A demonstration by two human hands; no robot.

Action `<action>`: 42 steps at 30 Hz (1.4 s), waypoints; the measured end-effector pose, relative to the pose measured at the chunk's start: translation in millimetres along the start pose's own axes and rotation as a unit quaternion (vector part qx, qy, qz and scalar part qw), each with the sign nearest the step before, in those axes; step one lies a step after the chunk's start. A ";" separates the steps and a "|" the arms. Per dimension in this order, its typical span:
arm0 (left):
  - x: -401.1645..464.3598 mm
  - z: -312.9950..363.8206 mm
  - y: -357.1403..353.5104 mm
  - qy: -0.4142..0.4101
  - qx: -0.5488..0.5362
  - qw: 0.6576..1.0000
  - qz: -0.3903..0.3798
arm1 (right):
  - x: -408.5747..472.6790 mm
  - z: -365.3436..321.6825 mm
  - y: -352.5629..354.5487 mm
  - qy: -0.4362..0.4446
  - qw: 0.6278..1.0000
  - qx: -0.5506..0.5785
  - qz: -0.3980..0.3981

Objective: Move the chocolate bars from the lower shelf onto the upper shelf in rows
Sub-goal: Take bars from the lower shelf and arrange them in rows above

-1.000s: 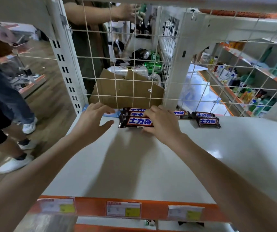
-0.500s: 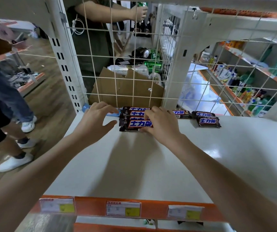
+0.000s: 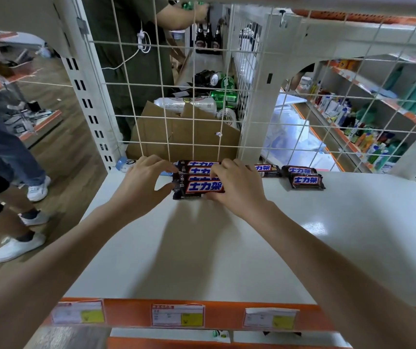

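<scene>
Brown-wrapped chocolate bars (image 3: 203,181), blue-white lettering, stacked flat; both hands (image 3: 237,183) grasping stack ends on upper shelf (image 3: 227,248).

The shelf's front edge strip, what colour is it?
Orange front edge strip, clearest in the head view.

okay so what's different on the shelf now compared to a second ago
Little changed. The left hand closed in slightly on the left ends of the chocolate bars, and the right hand kept covering their right ends, squaring them together. The three bars to the right and the shelf stayed put.
</scene>
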State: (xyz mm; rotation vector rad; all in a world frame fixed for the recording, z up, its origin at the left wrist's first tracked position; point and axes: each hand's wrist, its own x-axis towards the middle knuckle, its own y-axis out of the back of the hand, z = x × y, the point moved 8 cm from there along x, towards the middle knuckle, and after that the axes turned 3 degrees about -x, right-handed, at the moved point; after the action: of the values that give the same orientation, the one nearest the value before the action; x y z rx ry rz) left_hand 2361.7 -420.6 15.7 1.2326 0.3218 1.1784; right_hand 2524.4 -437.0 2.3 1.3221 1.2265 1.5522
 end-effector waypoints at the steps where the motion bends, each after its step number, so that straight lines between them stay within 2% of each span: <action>1: 0.7 0.7 -0.5 0.001 0.002 1.000 -0.001 | -0.6 0.0 1.4 0.001 1.000 0.000 0.003; 14: -3.7 43.4 -7.9 -0.006 -0.003 1.000 -0.016 | -36.6 26.8 30.0 -0.019 0.999 -0.010 0.030; 26: -34.4 119.6 -13.3 -0.031 -0.026 0.999 -0.023 | -113.8 60.7 65.2 -0.050 0.998 -0.003 0.031; 36: -76.4 173.0 -15.2 -0.050 -0.044 0.998 -0.009 | -184.4 65.5 93.2 -0.039 0.998 -0.009 0.051; 42: -111.7 195.4 -24.2 -0.020 -0.054 0.998 -0.024 | -219.9 61.2 96.7 -0.035 0.999 -0.018 0.010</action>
State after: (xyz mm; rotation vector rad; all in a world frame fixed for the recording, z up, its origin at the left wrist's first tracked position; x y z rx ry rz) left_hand 2472.3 -617.8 25.8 1.1470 0.2539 1.1145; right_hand 2630.7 -658.2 36.9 1.3577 1.1398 1.5211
